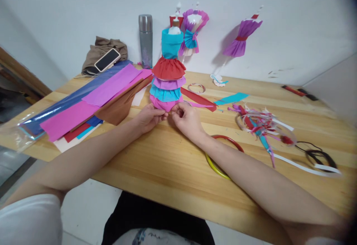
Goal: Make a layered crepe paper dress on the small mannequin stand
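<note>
A miniature dress form (175, 31) stands upright on the table, dressed in layers of crepe paper. Its blue bodice (170, 46) sits above a red ruffle (169, 69), with purple, blue and pink ruffles below. At the lowest pink ruffle (164, 103), my left hand (150, 118) pinches the hem from the left. My right hand (187, 118) pinches the same hem from the right, fingertips close to the left ones. From behind my right hand a thin pink paper strip (202, 105) trails to the right.
Crepe paper sheets (111, 85), a phone (107, 60) and brown cloth (104, 48) lie left. A flask (145, 42) and more dressed forms (242, 38) stand along the wall. To the right are paper scraps (256, 124), a red-yellow ring (216, 165), black cord (320, 157) and markers (299, 92).
</note>
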Available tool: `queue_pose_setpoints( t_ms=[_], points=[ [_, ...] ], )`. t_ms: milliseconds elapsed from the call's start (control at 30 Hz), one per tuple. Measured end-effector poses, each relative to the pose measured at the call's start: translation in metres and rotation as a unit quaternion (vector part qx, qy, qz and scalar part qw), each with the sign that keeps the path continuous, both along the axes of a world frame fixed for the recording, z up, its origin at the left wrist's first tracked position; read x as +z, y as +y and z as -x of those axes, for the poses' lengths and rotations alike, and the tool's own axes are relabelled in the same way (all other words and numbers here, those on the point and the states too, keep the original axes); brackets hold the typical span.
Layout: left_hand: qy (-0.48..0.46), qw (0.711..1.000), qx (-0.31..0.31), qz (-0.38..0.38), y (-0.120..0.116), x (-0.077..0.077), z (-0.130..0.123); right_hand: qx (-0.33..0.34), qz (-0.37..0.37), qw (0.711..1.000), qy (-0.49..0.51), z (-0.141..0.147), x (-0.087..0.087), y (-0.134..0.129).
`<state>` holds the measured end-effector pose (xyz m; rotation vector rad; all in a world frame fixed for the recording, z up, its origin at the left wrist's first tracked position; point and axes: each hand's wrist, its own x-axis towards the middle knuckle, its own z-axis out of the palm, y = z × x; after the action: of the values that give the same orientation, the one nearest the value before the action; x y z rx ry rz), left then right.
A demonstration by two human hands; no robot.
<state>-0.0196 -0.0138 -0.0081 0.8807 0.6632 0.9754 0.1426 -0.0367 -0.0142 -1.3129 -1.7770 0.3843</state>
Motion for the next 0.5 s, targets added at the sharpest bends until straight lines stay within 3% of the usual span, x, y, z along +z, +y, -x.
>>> queue_pose_setpoints(
  t_ms=[167,367,500],
  points=[
    [-0.01,1.0,-0.009,0.015,0.0021,-0.0007,-0.0002,0.003,0.024,1.0,0.011,0.0016,0.0022,-0.0014],
    [-0.01,0.999,-0.005,0.038,0.0029,0.0003,0.0006,-0.018,-0.036,0.999,0.031,-0.0002,0.0093,-0.0044],
    [-0.015,0.999,-0.003,0.033,0.0014,0.0033,0.0001,-0.026,-0.027,0.999,0.032,-0.0005,0.0074,0.0024]
  ],
)
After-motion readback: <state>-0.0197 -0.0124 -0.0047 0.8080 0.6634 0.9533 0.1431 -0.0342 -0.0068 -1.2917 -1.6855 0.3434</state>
